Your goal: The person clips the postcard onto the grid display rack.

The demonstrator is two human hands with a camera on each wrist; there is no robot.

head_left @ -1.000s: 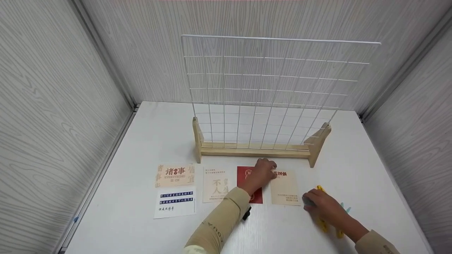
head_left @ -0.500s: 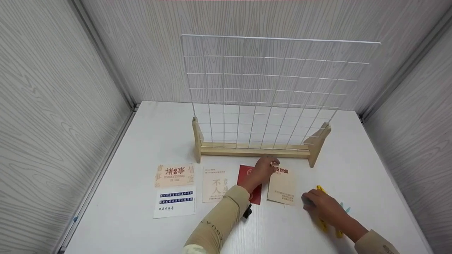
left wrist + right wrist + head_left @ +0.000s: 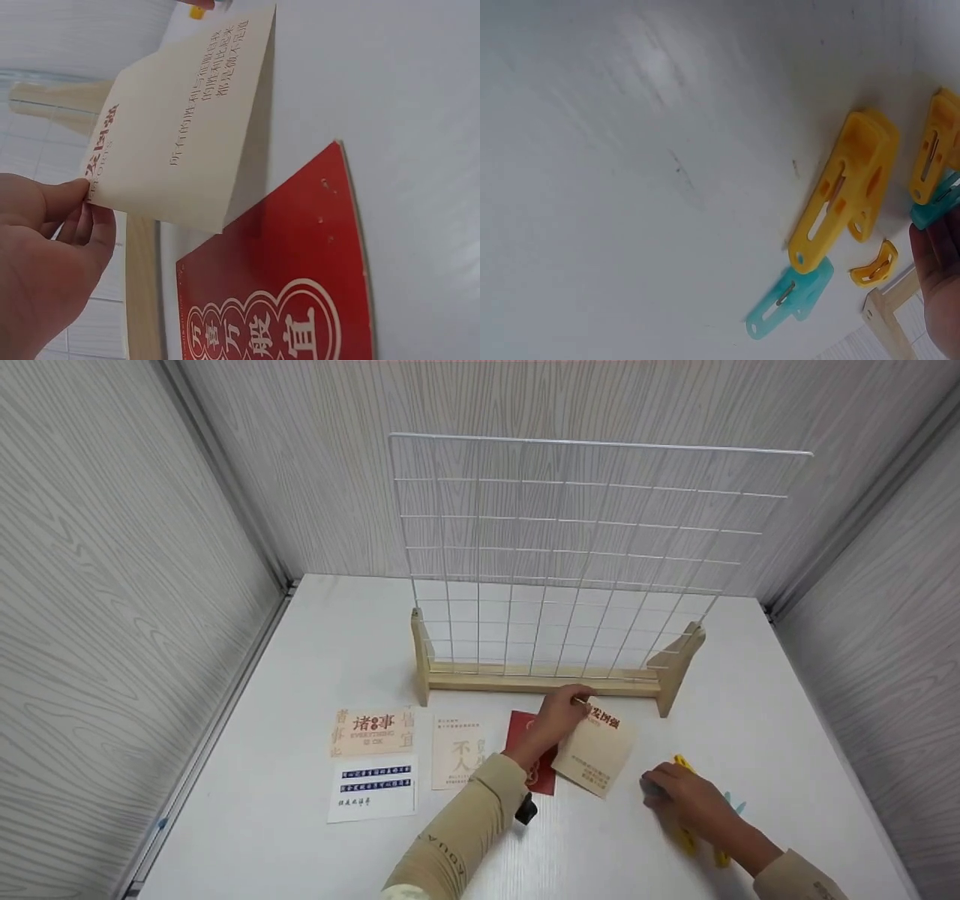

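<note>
My left hand (image 3: pixel 555 721) pinches the top-left corner of a cream card (image 3: pixel 595 757) with red heading characters. In the left wrist view, the card tilts up off the table, held between thumb and fingers. Beneath my left wrist lies a red card (image 3: pixel 300 225), partly covered in the head view. At the right, my right hand (image 3: pixel 690 799) has its fingers curled around a teal clothespin (image 3: pixel 936 204), which looks greyish from the head. A yellow clothespin (image 3: pixel 844 191) and another teal clothespin (image 3: pixel 789 296) lie near that hand.
A white wire grid (image 3: pixel 600 444) stands in a wooden base (image 3: pixel 540 685) behind the cards. To the left lie a beige card (image 3: pixel 371 733), a white card with blue bands (image 3: pixel 373 804) and a pale card (image 3: pixel 448 727). Walls enclose the table.
The cream card has come up off the table in my left hand, its lower end swinging left toward the red card. The red card has shifted slightly. My right hand stays put.
</note>
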